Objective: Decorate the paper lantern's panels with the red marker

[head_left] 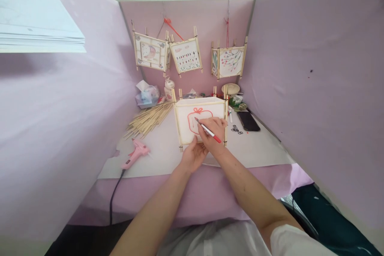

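A box-shaped lantern (182,126) of white paper on a bamboo-stick frame stands upright before me, its front panel towards me. On that panel is a red rounded outline (188,122) with a bow on top and a few faint strokes inside. My right hand (217,126) grips a marker (212,133) with a white barrel and red end, the tip at the paper within the outline. Under the lantern's lower edge, my left hand (193,157) curls round the frame with the thumb at the front; some of its fingers are hidden.
Left of the lantern lie bamboo sticks (151,119) and a pink glue gun (137,153) with a trailing cord. At the right are a phone (248,121) and black rings (237,129). Finished-looking lanterns (231,62) hang at the back, near tissues (148,96). Purple walls (300,68) flank the table.
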### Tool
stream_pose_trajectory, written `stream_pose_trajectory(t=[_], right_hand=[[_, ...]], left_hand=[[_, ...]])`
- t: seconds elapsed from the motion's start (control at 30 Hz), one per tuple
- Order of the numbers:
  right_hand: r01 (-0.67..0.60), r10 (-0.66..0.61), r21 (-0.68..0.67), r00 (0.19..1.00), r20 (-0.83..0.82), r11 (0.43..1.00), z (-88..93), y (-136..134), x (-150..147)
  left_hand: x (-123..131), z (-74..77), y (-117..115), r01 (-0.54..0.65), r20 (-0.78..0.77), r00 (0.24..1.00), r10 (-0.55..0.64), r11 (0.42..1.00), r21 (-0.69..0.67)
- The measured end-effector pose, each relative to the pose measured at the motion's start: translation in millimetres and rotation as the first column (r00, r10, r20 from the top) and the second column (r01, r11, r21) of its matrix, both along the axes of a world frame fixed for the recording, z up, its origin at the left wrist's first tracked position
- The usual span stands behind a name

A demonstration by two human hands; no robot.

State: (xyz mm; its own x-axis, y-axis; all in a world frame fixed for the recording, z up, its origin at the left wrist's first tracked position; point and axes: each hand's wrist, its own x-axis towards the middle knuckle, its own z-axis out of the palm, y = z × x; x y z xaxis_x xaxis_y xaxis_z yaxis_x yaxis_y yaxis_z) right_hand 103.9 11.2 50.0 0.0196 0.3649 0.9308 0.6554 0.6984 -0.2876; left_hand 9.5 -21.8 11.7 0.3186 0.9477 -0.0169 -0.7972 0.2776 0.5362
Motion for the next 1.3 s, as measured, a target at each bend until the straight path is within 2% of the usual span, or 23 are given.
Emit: stream_pose_trajectory(t=[0.37,0.8,1.3], right_hand=[[0.021,-0.021,-0.014,0.999,-0.041,1.0,-2.1,1.1,0.4],[0.129,-0.125,0.024,0.986,-0.11,0.991,0.9,0.6,6.7],[0.07,-0.069,0.012,0.995,-0.071,0.997,-0.2,-3.2,-2.3]], left_hand=[[-0.9,-1.7,0.6,0.0,-0.016,1.0,0.0,1.0,0.003],[-1.1,-3.1,1.8,0.02,0.026,0.999,-0.021,0.999,0.044],[-0.3,-3.5,0.6,0.04,-0.009,0.999,-0.04,0.999,0.016]])
